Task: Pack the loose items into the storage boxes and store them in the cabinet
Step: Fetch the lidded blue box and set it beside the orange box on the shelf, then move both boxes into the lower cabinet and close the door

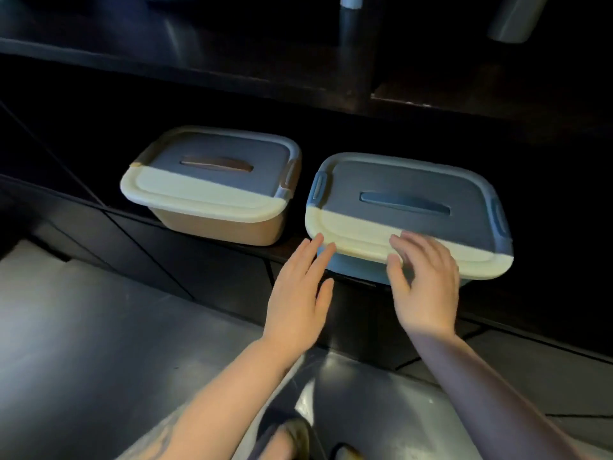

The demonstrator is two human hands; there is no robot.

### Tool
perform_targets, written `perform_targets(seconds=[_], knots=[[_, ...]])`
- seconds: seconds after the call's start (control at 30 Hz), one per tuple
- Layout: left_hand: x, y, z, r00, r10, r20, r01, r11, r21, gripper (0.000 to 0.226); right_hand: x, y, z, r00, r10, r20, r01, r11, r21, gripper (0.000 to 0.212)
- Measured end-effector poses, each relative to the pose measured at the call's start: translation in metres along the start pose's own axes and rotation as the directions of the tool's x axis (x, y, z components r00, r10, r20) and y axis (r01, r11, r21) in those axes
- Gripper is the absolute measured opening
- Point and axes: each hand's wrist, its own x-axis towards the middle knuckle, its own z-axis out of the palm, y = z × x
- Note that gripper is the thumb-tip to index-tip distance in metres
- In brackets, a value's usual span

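Two lidded storage boxes stand side by side on a low dark cabinet shelf (232,247). The left one is a beige box (212,194) with a white lid and brown handle. The right one is a blue box (408,214) with a white lid and blue handle; its front sticks out over the shelf edge. My left hand (298,293) is open with straight fingers, its fingertips at the blue box's front left corner. My right hand (424,287) is open with spread fingers against the front rim of the blue box's lid, blurred by motion.
A dark upper shelf (199,71) overhangs the boxes, with a vertical divider (356,61) above the blue box. Grey tiled floor (99,343) lies in front. A pale flat object (30,260) sits at far left. My feet show at the bottom edge.
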Motion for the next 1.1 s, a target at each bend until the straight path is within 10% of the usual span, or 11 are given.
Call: perform_targets(seconds=[0.2, 0.47, 0.67, 1.1], knots=[[-0.066, -0.08, -0.006, 0.864, -0.496, 0.082, 0.502, 0.845, -0.183, 0.04, -0.07, -0.061, 0.062, 0.939, -0.284, 0.191, 0.252, 0.951, 0.177, 0.033], [-0.009, -0.175, 0.012, 0.817, -0.417, 0.398, 0.524, 0.826, -0.208, 0.048, -0.043, -0.091, 0.169, 0.693, 0.069, 0.718, 0.038, 0.991, -0.132, 0.066], [0.012, -0.208, 0.02, 0.741, -0.336, 0.582, 0.572, 0.769, -0.284, 0.056, -0.059, -0.111, 0.19, 0.792, 0.191, 0.579, 0.102, 0.894, -0.436, 0.077], [-0.041, -0.217, 0.01, 0.74, -0.224, 0.634, 0.584, 0.682, -0.441, 0.02, -0.125, -0.119, 0.173, 0.922, 0.118, 0.368, -0.072, 0.988, -0.138, 0.054]])
